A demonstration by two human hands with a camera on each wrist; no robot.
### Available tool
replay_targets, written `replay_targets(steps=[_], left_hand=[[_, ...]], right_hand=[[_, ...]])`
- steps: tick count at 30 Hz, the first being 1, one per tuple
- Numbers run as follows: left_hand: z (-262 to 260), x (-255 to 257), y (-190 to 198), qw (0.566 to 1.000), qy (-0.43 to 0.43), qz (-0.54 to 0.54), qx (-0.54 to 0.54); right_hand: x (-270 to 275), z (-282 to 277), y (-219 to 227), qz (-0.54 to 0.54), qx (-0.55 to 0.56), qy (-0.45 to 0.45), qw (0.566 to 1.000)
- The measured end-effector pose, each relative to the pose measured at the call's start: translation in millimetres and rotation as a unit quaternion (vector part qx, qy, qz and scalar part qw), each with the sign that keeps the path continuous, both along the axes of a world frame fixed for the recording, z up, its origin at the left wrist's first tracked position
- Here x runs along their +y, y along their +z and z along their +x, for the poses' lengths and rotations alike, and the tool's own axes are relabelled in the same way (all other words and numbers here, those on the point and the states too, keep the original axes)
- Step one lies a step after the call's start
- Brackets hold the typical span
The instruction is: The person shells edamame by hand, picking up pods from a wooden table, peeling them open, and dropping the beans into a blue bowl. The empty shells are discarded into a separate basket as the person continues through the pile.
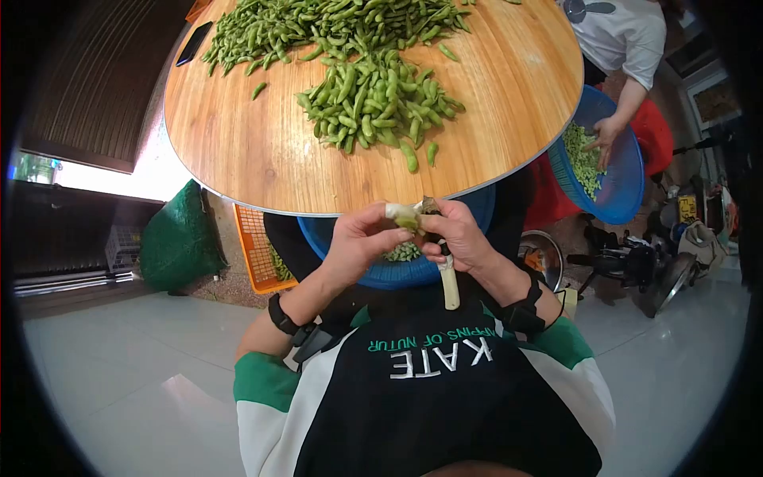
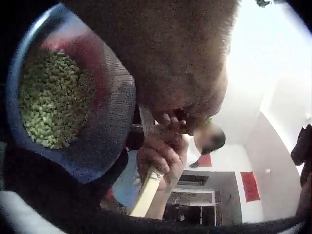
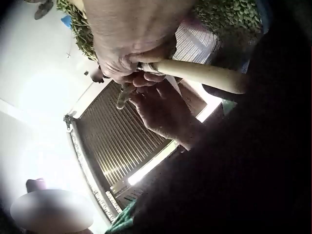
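Green pod (image 1: pixel 408 222) pinched between thumb and forefinger: that is the left grip (image 1: pixel 354 245), nearly closed, with something white at the forefinger's tip. The right grip (image 1: pixel 467 240) is closed too, its fingers curled round a tool with a pale handle (image 1: pixel 451 288) that points down toward the person's body. The tool's other end is mostly hidden by the fingers, so its shape cannot be told.

The pod lies between the two grips, at the left fingertips and right up by the right ones, just off the near edge of the table (image 1: pixel 238 143) and above a blue basin (image 1: pixel 381 278) of shelled beans (image 1: pixel 403 253).

Counted: one pod in hand, one tool, two blue basins, the second (image 1: pixel 628 179) off to the right with another person's hand (image 1: pixel 610 133) over its beans. On the table are one phone (image 1: pixel 195 43), a big heap of pods (image 1: pixel 342 32) and a smaller one (image 1: pixel 373 103) joined to it, too many to number, with at least four pods lying loose.
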State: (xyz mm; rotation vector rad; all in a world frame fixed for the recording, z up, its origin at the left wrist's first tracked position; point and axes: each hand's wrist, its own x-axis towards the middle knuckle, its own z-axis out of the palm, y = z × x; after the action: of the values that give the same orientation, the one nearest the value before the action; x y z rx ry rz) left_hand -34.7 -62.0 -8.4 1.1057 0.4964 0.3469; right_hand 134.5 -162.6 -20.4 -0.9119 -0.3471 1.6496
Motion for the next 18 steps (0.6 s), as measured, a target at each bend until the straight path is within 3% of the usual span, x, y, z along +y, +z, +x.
replay_targets(steps=[3, 5, 7, 9, 13, 15, 18], left_hand=[[5.0, -8.0, -4.0, 0.999, 0.015, 0.034, -0.022], [7.4, -8.5, -6.0, 0.994, 0.083, 0.009, -0.064], [2.7, -4.0, -1.3, 0.996, 0.076, -0.003, -0.036], [-1.1, -2.0, -1.4, 0.997, 0.071, -0.019, -0.006], [-2.2, -4.1, -6.8, 0.995, 0.070, -0.066, 0.014], [-0.6, -8.3, -8.8, 0.993, 0.071, -0.095, 0.010], [4.5, -12.5, -10.6, 0.990, 0.083, -0.114, -0.005]], right_hand=[[-2.5, -2.4, -0.4, -0.004, -0.001, 0.004, 1.000], [-2.7, 2.2, 2.2, 0.025, -0.225, 0.080, 0.971], [-4.5, -2.1, 4.1, 0.024, -0.263, 0.067, 0.962], [-6.5, -5.2, -3.0, 0.138, -0.401, 0.031, 0.905], [-16.5, 0.1, 9.3, 0.150, -0.413, 0.054, 0.897], [-18.3, 3.9, 17.7, 0.091, -0.333, 0.052, 0.937], [-16.1, 2.2, 12.9, 0.102, -0.228, 0.078, 0.965]])
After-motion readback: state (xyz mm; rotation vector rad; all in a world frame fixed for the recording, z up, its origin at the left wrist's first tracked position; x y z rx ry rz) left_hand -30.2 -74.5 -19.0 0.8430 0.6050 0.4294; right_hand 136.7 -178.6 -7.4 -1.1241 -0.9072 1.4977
